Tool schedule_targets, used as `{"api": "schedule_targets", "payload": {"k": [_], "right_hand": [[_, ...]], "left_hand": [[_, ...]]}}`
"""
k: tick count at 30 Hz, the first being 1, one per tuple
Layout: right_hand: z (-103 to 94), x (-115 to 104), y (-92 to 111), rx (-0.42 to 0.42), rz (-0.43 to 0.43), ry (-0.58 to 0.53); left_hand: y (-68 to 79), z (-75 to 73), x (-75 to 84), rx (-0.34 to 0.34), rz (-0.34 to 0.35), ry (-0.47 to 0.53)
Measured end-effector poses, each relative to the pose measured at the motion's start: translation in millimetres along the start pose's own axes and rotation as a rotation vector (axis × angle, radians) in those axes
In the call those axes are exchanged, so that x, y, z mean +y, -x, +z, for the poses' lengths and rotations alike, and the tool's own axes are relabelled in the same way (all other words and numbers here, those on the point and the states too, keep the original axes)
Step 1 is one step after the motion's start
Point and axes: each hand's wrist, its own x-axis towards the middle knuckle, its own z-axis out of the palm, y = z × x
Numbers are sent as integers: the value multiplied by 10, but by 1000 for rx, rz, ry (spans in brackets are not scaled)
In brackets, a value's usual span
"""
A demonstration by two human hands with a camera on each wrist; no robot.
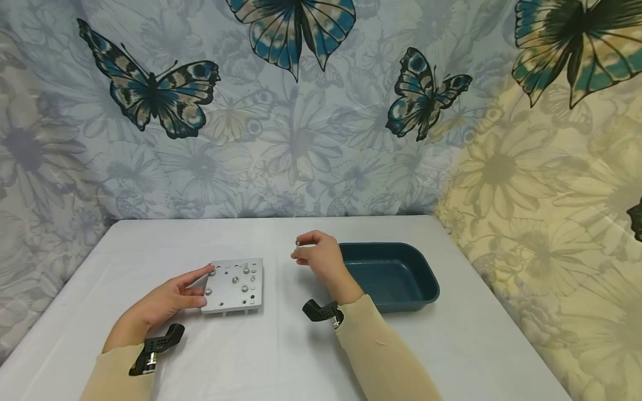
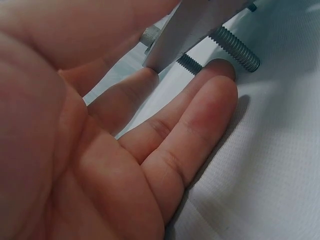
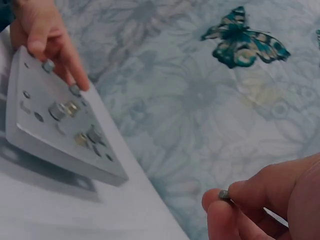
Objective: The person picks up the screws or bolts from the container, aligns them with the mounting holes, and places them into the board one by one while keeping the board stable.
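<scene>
My left hand (image 1: 163,303) holds the left edge of a flat metal plate (image 1: 228,301). The thumb lies near its front corner and the index finger reaches its back left corner. Several bolt heads and small holes dot the plate's top. Threaded bolt shanks (image 2: 235,49) stick out below the plate in the left wrist view, beside the lower fingers. Between thumb and fingertips, my right hand (image 1: 325,259) pinches a small metal screw (image 3: 224,194), raised above the table to the right of the plate. Most of the screw is hidden by the fingers.
A dark blue-green tray (image 1: 431,284) stands on the right, partly behind the right wrist. A white cloth (image 1: 281,356) covers the table. A butterfly-printed curtain (image 1: 301,184) hangs along the table's back edge. Each wrist wears a black camera mount (image 1: 163,340).
</scene>
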Motion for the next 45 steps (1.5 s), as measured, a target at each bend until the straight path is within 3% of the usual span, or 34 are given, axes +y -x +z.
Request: {"api": "schedule_targets", "payload": {"k": [9, 24, 34, 45], "right_hand": [[373, 108, -72, -30, 28, -73], [625, 170, -226, -20, -9, -36], [796, 307, -257, -21, -68, 173], [849, 351, -225, -62, -210, 420]], "left_hand": [[-9, 2, -18, 6, 0, -1], [-16, 0, 4, 11, 5, -33], [-15, -15, -12, 5, 8, -18], [-30, -34, -51, -1, 23, -36]]}}
